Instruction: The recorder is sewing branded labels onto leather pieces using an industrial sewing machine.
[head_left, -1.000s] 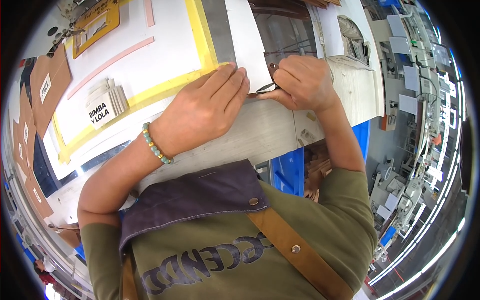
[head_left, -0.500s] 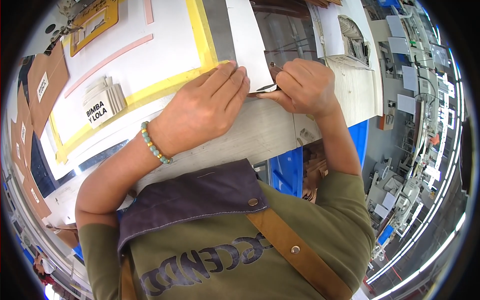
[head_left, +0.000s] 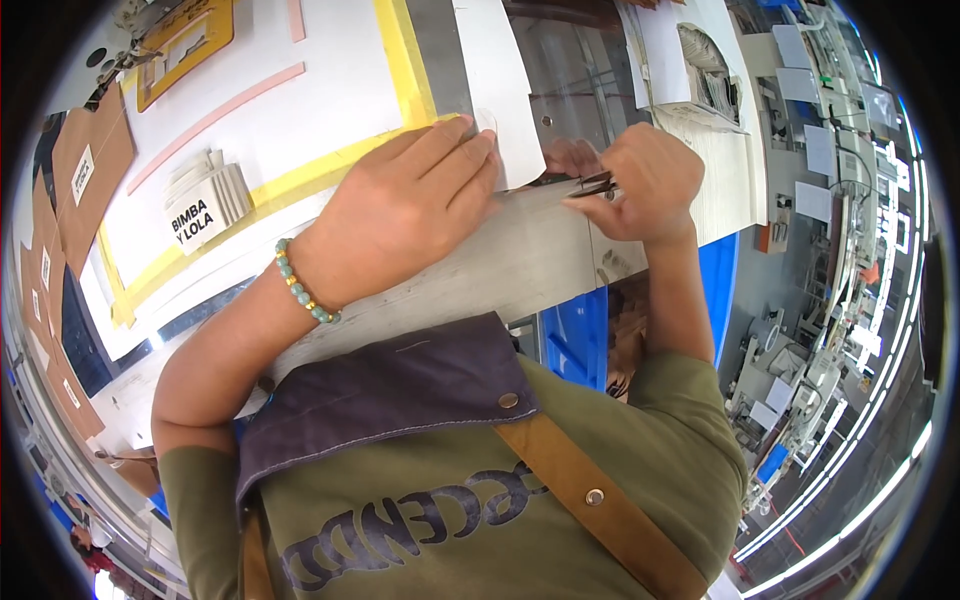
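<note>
Curled tightly, our right hand (head_left: pixel 652 185) is clamped on a small dark pointed tool (head_left: pixel 594 188), which sits just beyond the lower right corner of a white sheet (head_left: pixel 503 90), apart from it. The tool's tip points left toward that sheet, with our thumb stretched out beneath; the blades are too blurred for us to tell if they are spread. Our right forearm (head_left: pixel 672 295) rises almost straight up from below and to the right of the sheet. Our left hand (head_left: pixel 405 210) lies palm down, fingers pressed together, fingertips over the sheet's lower left edge. Its forearm (head_left: pixel 235 345), with a beaded bracelet (head_left: pixel 298 290) at the wrist, slants up from the sheet's lower left, elbow bent outward.
</note>
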